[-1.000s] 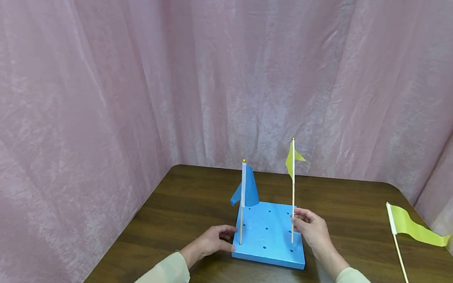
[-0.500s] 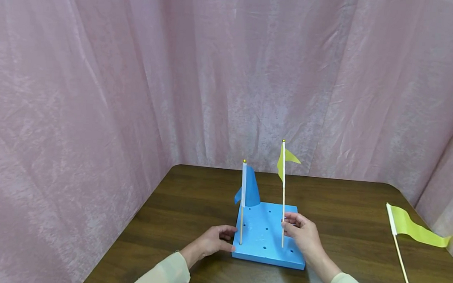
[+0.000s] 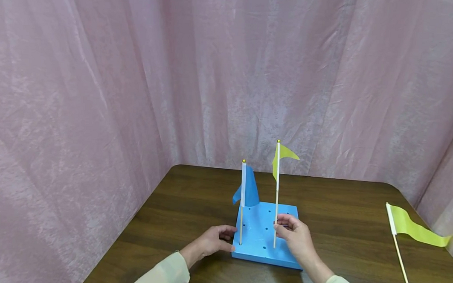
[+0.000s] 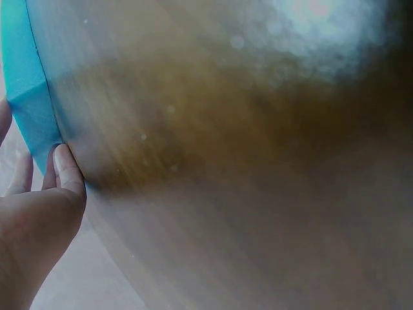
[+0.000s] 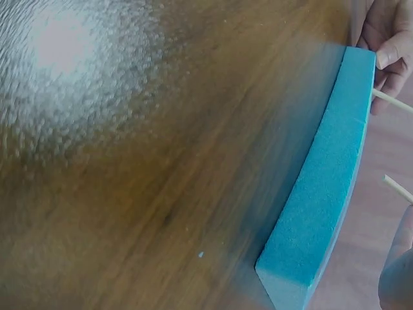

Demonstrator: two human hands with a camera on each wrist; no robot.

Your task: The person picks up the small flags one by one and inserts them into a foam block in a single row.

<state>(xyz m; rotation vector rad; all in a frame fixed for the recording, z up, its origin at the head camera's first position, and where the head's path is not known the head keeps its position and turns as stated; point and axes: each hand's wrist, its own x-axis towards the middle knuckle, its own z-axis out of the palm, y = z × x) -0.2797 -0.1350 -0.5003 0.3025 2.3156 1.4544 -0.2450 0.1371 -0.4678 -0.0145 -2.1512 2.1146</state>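
Observation:
My right hand [image 3: 299, 241] pinches the wooden stick of a yellow flag [image 3: 287, 152] between thumb and fingers. It is held upright over the light-blue board [image 3: 254, 237], which has rows of small holes. In the right wrist view, the lower tip of the stick [image 5: 395, 186] shows free, apart from the board's surface. A blue flag [image 3: 252, 190] stands in the hole at the board's near left corner. My left hand [image 3: 210, 242] rests against the board's left edge with relaxed fingers, thumb at the near corner. Its fingertips meet the board's side [image 4: 33, 106] in the left wrist view.
A second yellow flag [image 3: 418, 232] lies on the brown wooden table [image 3: 346, 207] to the right, its stick pointing toward the near edge. Pink curtains [image 3: 229, 82] hang behind the table and along both sides.
My right hand has carried the yellow flag leftward and slightly nearer, from the board's right side toward its middle. The left hand, board and blue flag's stick stay in place.

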